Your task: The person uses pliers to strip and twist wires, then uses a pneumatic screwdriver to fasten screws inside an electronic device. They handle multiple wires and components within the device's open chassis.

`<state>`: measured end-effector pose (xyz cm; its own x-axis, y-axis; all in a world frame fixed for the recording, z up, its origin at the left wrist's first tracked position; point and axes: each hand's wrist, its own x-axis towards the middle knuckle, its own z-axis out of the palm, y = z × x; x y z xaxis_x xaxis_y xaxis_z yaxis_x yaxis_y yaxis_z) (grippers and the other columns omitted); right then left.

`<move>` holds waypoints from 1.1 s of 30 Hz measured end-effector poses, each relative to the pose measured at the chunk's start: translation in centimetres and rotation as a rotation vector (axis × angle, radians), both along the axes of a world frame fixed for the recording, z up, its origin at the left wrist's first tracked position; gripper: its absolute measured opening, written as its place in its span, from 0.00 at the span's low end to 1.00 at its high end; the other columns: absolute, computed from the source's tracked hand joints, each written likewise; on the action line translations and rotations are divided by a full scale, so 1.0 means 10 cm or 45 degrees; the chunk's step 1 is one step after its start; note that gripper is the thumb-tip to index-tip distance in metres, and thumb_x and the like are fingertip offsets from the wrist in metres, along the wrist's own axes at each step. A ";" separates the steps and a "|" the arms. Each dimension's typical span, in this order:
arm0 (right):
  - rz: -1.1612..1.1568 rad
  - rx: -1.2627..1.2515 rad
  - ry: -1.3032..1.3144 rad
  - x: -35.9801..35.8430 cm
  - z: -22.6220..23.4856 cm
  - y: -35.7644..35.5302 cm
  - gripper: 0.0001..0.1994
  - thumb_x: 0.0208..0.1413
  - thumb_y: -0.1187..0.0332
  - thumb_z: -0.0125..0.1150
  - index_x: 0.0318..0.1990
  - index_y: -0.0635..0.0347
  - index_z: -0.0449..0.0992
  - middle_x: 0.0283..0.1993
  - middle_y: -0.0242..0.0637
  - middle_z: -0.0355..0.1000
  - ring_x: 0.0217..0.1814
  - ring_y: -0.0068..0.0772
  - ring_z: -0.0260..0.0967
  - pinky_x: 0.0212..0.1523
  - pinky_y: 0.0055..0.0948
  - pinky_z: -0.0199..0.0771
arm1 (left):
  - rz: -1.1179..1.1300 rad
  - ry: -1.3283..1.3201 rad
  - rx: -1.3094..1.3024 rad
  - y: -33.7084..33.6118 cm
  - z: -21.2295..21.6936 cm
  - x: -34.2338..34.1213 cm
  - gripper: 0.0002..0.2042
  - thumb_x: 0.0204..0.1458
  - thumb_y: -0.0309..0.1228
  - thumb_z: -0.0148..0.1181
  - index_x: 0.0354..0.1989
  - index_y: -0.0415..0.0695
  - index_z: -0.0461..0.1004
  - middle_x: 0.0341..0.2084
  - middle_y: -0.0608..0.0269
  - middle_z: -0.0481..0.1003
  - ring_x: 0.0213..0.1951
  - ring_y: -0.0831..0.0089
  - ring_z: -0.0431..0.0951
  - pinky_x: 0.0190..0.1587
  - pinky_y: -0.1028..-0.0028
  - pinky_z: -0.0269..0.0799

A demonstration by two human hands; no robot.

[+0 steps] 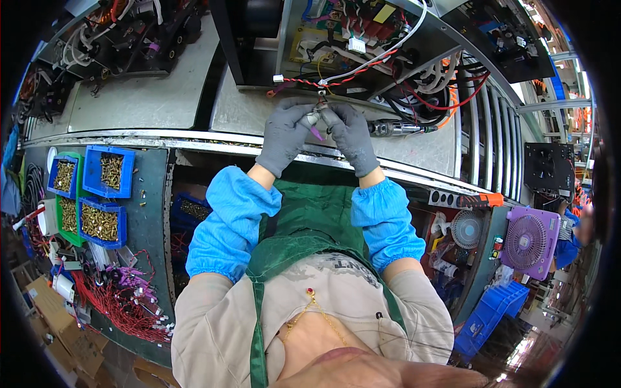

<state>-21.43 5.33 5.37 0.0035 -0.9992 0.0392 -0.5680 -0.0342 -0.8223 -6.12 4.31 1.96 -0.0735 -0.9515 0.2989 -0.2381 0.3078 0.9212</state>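
My left hand (284, 134) and my right hand (352, 134), both in grey gloves, meet at the front of an open metal chassis (282, 61). Their fingertips are pinched together around thin wires. A small purple piece (317, 133), perhaps a sleeved wire terminal, hangs below the fingers. The fingers partly hide what lies between them. Above the hands, a twisted red and white cable (304, 82) with a white plug (278, 78) crosses the chassis front. A power screwdriver (394, 128) lies beside my right hand.
Blue bins of brass-coloured fasteners (111, 171) stand on the left bench, near a bundle of red wires (119, 307). Metal rollers (495, 139) run at the right. A purple fan (529, 242) and a blue crate (491, 317) are lower right. Another unit (139, 48) sits upper left.
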 end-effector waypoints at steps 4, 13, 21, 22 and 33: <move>-0.047 -0.149 -0.084 -0.01 -0.11 0.01 0.14 0.53 0.61 0.51 0.38 0.63 0.73 0.39 0.49 0.71 0.42 0.51 0.69 0.42 0.37 0.68 | -0.011 0.175 -0.011 -0.01 0.14 -0.02 0.11 0.49 0.31 0.58 0.38 0.38 0.75 0.34 0.58 0.73 0.36 0.70 0.73 0.40 0.75 0.68; -0.388 -0.671 0.311 -0.27 0.29 -0.27 0.15 0.53 0.60 0.52 0.41 0.62 0.70 0.33 0.48 0.73 0.35 0.53 0.70 0.34 0.43 0.69 | -0.302 0.482 0.329 -0.09 0.19 0.04 0.10 0.54 0.34 0.53 0.39 0.41 0.69 0.32 0.65 0.72 0.27 0.83 0.68 0.29 0.82 0.66; -0.005 -0.459 1.319 -0.56 0.40 -0.71 0.14 0.52 0.58 0.48 0.34 0.59 0.73 0.31 0.49 0.72 0.34 0.51 0.71 0.34 0.44 0.71 | -0.262 0.431 0.363 -0.09 0.07 0.04 0.08 0.54 0.32 0.52 0.37 0.40 0.68 0.31 0.63 0.74 0.31 0.80 0.68 0.34 0.78 0.67; 0.066 -0.540 1.471 -0.60 0.37 -0.74 0.13 0.52 0.59 0.49 0.32 0.59 0.73 0.31 0.48 0.71 0.33 0.51 0.71 0.33 0.44 0.71 | -0.269 0.428 0.386 -0.09 0.06 0.06 0.08 0.54 0.32 0.52 0.37 0.40 0.68 0.31 0.63 0.74 0.31 0.80 0.69 0.35 0.78 0.67; -0.499 -0.720 1.257 -0.50 0.25 -0.68 0.10 0.48 0.60 0.54 0.36 0.53 0.71 0.25 0.41 0.72 0.26 0.46 0.72 0.23 0.41 0.70 | -0.235 0.322 0.362 -0.06 0.04 0.16 0.09 0.54 0.32 0.52 0.36 0.39 0.69 0.31 0.62 0.74 0.31 0.79 0.70 0.36 0.77 0.67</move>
